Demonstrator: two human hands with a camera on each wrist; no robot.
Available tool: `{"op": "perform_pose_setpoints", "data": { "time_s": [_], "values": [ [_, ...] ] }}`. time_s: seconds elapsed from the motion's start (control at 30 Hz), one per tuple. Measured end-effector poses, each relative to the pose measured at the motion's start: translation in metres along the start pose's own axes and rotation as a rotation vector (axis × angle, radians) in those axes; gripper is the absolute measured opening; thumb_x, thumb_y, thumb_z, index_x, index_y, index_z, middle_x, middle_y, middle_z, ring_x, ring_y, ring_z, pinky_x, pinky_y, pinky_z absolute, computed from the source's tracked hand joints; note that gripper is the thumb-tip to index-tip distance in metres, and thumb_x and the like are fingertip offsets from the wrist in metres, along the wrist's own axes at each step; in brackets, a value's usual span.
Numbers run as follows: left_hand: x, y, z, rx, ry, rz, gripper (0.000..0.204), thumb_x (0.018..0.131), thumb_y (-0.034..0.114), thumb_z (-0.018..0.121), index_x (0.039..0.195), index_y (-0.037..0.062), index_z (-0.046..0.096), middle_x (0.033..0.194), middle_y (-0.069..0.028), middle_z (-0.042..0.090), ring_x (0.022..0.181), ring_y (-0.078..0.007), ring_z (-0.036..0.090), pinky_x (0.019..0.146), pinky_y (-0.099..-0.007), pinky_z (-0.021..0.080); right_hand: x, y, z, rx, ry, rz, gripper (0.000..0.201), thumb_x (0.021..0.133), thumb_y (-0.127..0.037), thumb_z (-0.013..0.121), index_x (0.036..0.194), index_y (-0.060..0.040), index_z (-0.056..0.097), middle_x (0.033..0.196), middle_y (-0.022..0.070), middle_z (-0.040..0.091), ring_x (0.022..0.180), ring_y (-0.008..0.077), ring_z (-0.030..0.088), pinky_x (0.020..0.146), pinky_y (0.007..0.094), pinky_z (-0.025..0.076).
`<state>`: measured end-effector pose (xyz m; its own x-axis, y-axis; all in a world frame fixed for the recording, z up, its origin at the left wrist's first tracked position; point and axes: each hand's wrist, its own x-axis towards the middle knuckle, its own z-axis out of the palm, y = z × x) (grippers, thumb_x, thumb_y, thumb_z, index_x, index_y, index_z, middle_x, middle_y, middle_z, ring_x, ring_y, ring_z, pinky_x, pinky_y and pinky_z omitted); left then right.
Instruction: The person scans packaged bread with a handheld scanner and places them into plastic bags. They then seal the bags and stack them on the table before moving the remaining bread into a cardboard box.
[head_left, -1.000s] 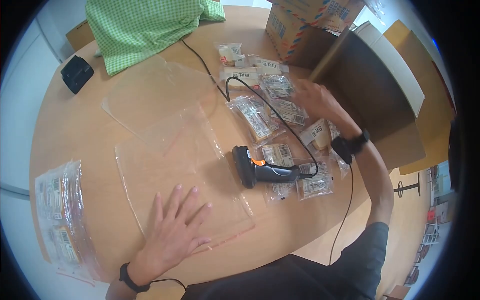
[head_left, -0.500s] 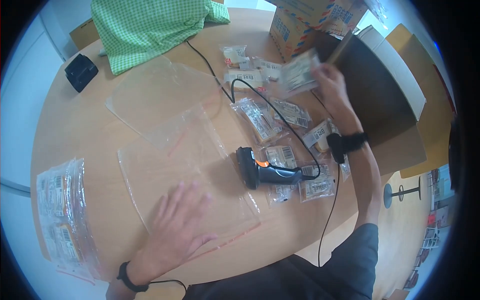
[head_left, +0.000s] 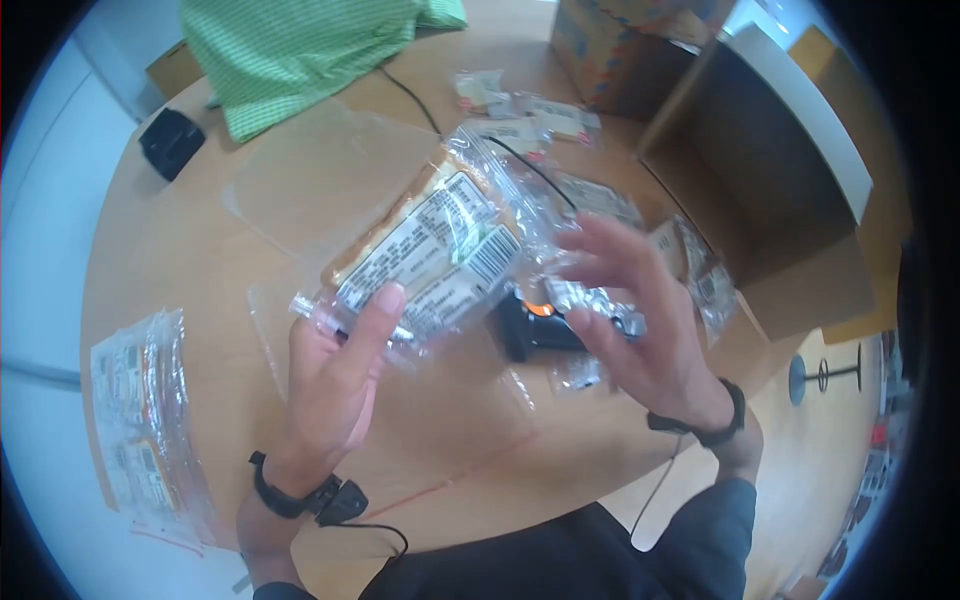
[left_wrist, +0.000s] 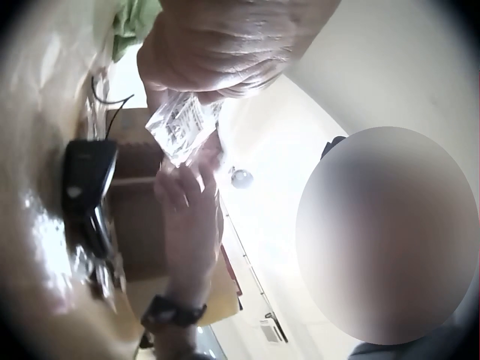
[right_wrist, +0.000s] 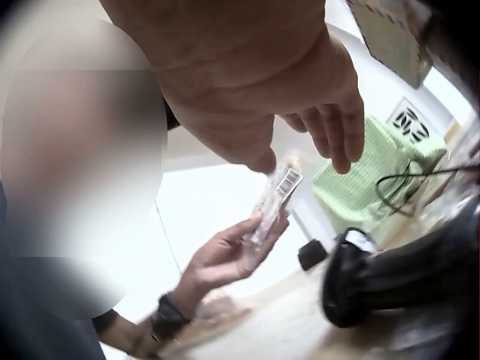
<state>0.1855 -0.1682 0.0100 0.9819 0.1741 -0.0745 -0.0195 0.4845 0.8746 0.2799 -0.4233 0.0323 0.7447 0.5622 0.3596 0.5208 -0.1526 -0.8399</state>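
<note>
My left hand (head_left: 335,385) holds a clear packet of sliced bread (head_left: 430,255) near its lower end, thumb across the printed label. The packet is tilted above the table, its barcode facing up. Beside its right end is my right hand (head_left: 650,335), fingers spread and loosely bent, with a gap between thumb and fingers. In the right wrist view the right hand (right_wrist: 300,90) has nothing between its fingers, and the packet (right_wrist: 281,187) stands beyond it in the left hand. A black barcode scanner (head_left: 555,335) with an orange trigger lies under the right hand, partly hidden.
Several more bread packets (head_left: 560,118) lie toward the back and right. An open cardboard box (head_left: 770,200) stands on its side at the right. Large clear bags (head_left: 300,190) lie flat, filled bags (head_left: 145,420) sit at the left, and a green checked cloth (head_left: 300,55) is behind.
My right hand lifted a bread packet from the pile and brought it toward the middle. My left hand rose from the flat bag and now holds the packet; the right hand has let go.
</note>
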Motion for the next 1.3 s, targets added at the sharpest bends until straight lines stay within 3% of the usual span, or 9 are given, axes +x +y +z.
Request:
{"op": "perform_pose_setpoints", "data": {
  "time_s": [0.07, 0.27, 0.5, 0.57, 0.83, 1.03, 1.17, 1.23, 1.3],
  "values": [
    [0.011, -0.002, -0.013, 0.051, 0.055, 0.118, 0.044, 0.108, 0.012, 0.062, 0.148, -0.006, 0.052, 0.139, -0.0165, 0.066, 0.127, -0.0219, 0.065, 0.108, -0.04, 0.055, -0.009, 0.012, -0.009, -0.748, -0.138, -0.201, 0.093, 0.079, -0.006, 0.083, 0.16, 0.0006, 0.038, 0.139, 0.0221, 0.06, 0.117, 0.0421, 0.064, 0.099, 0.0464, 0.053],
    [0.027, -0.012, -0.035, -0.005, 0.165, 0.098, 0.043, 0.109, 0.014, 0.062, 0.147, -0.004, 0.052, 0.141, -0.0143, 0.065, 0.127, -0.0214, 0.065, 0.109, -0.039, 0.054, -0.014, 0.05, 0.022, -0.818, -0.457, -0.089, 0.101, 0.075, -0.004, 0.078, 0.164, 0.0021, 0.03, 0.141, 0.0229, 0.058, 0.114, 0.0388, 0.062, 0.098, 0.0467, 0.052],
    [0.026, -0.012, -0.037, 0.025, 0.155, 0.087, 0.044, 0.109, 0.014, 0.062, 0.148, -0.0042, 0.052, 0.143, -0.0151, 0.064, 0.128, -0.0229, 0.065, 0.11, -0.0403, 0.054, 0.02, 0.026, 0.008, -0.315, -0.332, -0.013, 0.097, 0.077, -0.006, 0.071, 0.164, 0.0004, 0.029, 0.117, 0.0203, 0.071, 0.098, 0.0337, 0.071, 0.088, 0.0409, 0.056],
    [0.024, -0.012, -0.034, 0.049, 0.131, 0.1, 0.045, 0.109, 0.014, 0.061, 0.149, -0.0045, 0.051, 0.144, -0.0157, 0.063, 0.13, -0.024, 0.064, 0.111, -0.0414, 0.052, 0.034, 0.021, -0.003, -0.004, -0.36, 0.091, 0.094, 0.075, -0.006, 0.068, 0.164, -0.004, 0.036, 0.134, 0.0181, 0.068, 0.12, 0.0264, 0.067, 0.106, 0.0362, 0.049],
    [0.017, -0.009, -0.024, 0.008, 0.108, 0.095, 0.045, 0.108, 0.015, 0.064, 0.148, -0.003, 0.053, 0.142, -0.015, 0.064, 0.129, -0.022, 0.063, 0.111, -0.0411, 0.052, 0.047, 0.032, 0.008, 0.074, -0.369, 0.228, 0.079, 0.086, -0.012, 0.067, 0.161, -0.0055, 0.041, 0.131, 0.0115, 0.067, 0.114, 0.0178, 0.065, 0.103, 0.035, 0.049],
    [0.016, -0.009, -0.025, 0.02, 0.101, 0.084, 0.044, 0.109, 0.015, 0.063, 0.147, -0.0042, 0.053, 0.141, -0.0152, 0.064, 0.129, -0.0222, 0.063, 0.108, -0.0415, 0.054, 0.041, 0.03, 0.008, 0.029, -0.345, 0.105, 0.083, 0.087, -0.01, 0.069, 0.163, -0.0073, 0.037, 0.133, 0.0127, 0.066, 0.114, 0.0182, 0.065, 0.103, 0.0363, 0.05],
    [0.014, 0.0, -0.021, -0.02, 0.142, 0.071, 0.041, 0.11, 0.016, 0.059, 0.145, -0.0059, 0.053, 0.14, -0.0157, 0.065, 0.126, -0.0229, 0.065, 0.107, -0.0421, 0.054, 0.03, 0.026, 0.008, -0.152, -0.3, 0.109, 0.094, 0.082, -0.002, 0.072, 0.166, -0.0069, 0.029, 0.138, 0.021, 0.064, 0.12, 0.0314, 0.068, 0.105, 0.0411, 0.051],
    [0.005, 0.005, -0.032, -0.103, 0.171, 0.033, 0.04, 0.11, 0.017, 0.058, 0.144, -0.0058, 0.054, 0.14, -0.016, 0.065, 0.125, -0.0236, 0.066, 0.108, -0.0428, 0.054, 0.024, 0.037, 0.01, -0.5, -0.282, -0.023, 0.096, 0.084, -0.002, 0.073, 0.167, -0.0069, 0.025, 0.124, 0.0216, 0.065, 0.108, 0.0454, 0.066, 0.09, 0.048, 0.054],
    [-0.006, 0.011, -0.035, -0.169, 0.204, 0.004, 0.04, 0.11, 0.018, 0.058, 0.142, -0.0058, 0.055, 0.14, -0.0164, 0.065, 0.125, -0.0244, 0.066, 0.109, -0.0436, 0.053, 0.02, 0.051, 0.01, -0.604, -0.332, -0.061, 0.098, 0.083, -0.002, 0.075, 0.167, -0.0074, 0.025, 0.126, 0.0218, 0.063, 0.109, 0.0445, 0.065, 0.089, 0.048, 0.053]
  ]
}}
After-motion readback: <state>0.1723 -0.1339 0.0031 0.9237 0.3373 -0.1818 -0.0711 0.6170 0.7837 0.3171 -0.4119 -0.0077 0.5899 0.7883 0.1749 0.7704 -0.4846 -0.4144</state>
